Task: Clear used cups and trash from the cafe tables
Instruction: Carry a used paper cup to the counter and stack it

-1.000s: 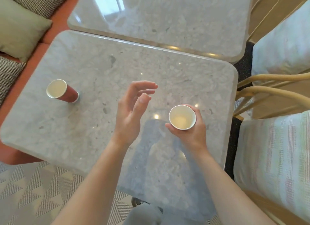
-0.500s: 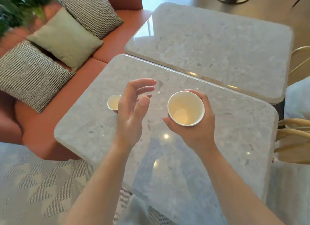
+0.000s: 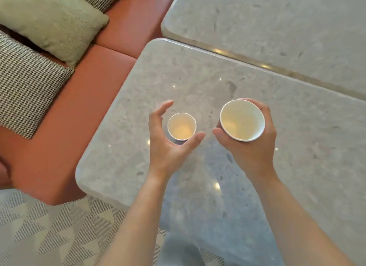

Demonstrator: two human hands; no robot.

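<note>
An empty paper cup (image 3: 242,120) with a white inside is lifted above the grey stone table (image 3: 198,83), and my right hand (image 3: 251,144) grips it around its side. A second, smaller-looking paper cup (image 3: 181,126) stands upright on the table to its left. My left hand (image 3: 168,144) is spread around that standing cup, fingers on its left and thumb at its lower right, with a gap on both sides. Its outer wall is mostly hidden from above.
A second stone table (image 3: 277,18) abuts at the back right. An orange-red bench (image 3: 95,83) runs along the left with a green cushion (image 3: 51,19) and a checked cushion (image 3: 27,83). Patterned carpet (image 3: 49,236) lies below.
My left hand has moved over to the standing cup and opened around it. My right hand has kept the other cup lifted. The view has shifted left over the table.
</note>
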